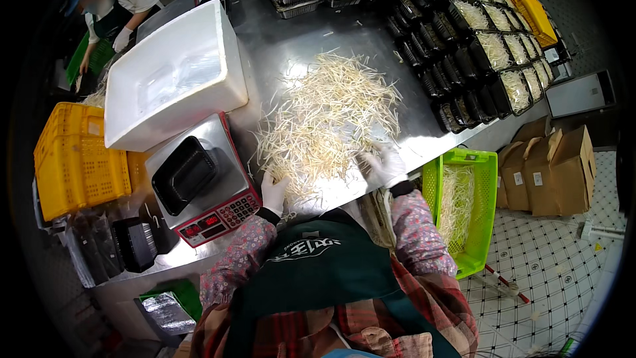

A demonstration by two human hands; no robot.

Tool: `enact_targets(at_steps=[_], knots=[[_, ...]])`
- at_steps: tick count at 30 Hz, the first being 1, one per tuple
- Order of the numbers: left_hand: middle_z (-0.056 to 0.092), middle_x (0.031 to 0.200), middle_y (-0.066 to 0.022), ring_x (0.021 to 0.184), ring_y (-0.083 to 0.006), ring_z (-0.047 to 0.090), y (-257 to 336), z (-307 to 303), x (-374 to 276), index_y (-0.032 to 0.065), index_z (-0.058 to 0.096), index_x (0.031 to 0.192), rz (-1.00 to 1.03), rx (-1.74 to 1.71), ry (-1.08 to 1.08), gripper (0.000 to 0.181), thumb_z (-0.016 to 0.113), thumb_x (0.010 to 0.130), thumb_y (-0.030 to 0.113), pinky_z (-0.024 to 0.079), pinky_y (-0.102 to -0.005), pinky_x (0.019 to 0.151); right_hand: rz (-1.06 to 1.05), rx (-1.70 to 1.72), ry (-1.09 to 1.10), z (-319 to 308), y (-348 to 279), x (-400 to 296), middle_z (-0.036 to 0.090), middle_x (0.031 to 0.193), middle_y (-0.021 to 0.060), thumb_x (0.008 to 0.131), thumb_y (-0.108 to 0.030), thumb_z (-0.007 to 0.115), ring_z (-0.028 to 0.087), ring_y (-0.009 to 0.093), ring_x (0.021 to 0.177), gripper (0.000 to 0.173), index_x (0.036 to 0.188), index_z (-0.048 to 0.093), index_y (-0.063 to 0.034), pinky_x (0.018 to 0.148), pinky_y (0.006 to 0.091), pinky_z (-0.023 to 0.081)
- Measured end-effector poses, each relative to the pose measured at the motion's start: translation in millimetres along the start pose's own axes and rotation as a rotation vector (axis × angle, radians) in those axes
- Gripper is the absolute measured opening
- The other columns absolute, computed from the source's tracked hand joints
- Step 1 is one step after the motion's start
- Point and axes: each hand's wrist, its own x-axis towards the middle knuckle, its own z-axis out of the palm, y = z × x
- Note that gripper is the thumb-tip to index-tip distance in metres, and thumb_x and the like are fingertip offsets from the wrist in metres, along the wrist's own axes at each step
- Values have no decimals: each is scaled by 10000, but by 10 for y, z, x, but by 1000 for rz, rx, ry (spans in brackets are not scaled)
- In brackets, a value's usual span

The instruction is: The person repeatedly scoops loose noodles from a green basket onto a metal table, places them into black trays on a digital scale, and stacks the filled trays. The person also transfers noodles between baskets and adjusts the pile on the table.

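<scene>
A loose heap of bean sprouts (333,109) spreads over the metal worktable (365,35) in front of me. My left hand (274,193), in a white glove, rests at the heap's near left edge, thumb and fingers apart. At the near right edge is my gloved right hand (386,165), fingers spread towards the sprouts and partly blurred. Neither hand visibly grips anything. Just left of my left hand stands a red-edged digital scale (231,216) with a lit display. On its plate lies an empty black plastic tray (184,174).
A white foam box (171,77) stands behind the scale, beside a yellow crate (82,159). Filled, wrapped trays (492,49) are stacked at right. A green crate (479,219) of sprouts sits below the table edge, near cardboard boxes (546,171). Another person (117,7) works at far left.
</scene>
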Motion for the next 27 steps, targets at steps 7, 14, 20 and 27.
enact_targets(at_steps=[7,14,20,27], knots=[[616,1193,-88,1029,-161,608,70,22,-71,8,400,1419,-42,-33,-8,585,607,875,-46,502,-284,883,44,197,-183,890,-138,431,676,1060,147,763,-383,757,655,291,971,534,1204,624,-113,850,386,527],[629,1084,-49,891,-125,608,82,-46,-122,18,389,1436,-79,-175,26,600,598,878,-56,502,-241,760,217,709,-47,38,315,486,694,896,54,818,-19,740,632,109,755,250,1053,659,10,681,244,526],[629,1087,-66,906,-143,621,29,-115,-87,21,381,1443,-112,-215,40,594,531,879,-87,518,-260,764,209,871,-25,-2,303,461,692,934,47,833,-3,718,630,102,773,315,1140,649,17,676,239,518],[618,1096,-75,915,-163,629,132,-106,-130,22,374,1449,-174,-218,3,593,501,881,-87,539,-291,757,252,933,-70,-106,162,372,668,1022,32,905,11,607,611,79,827,439,1339,539,2,733,214,509]])
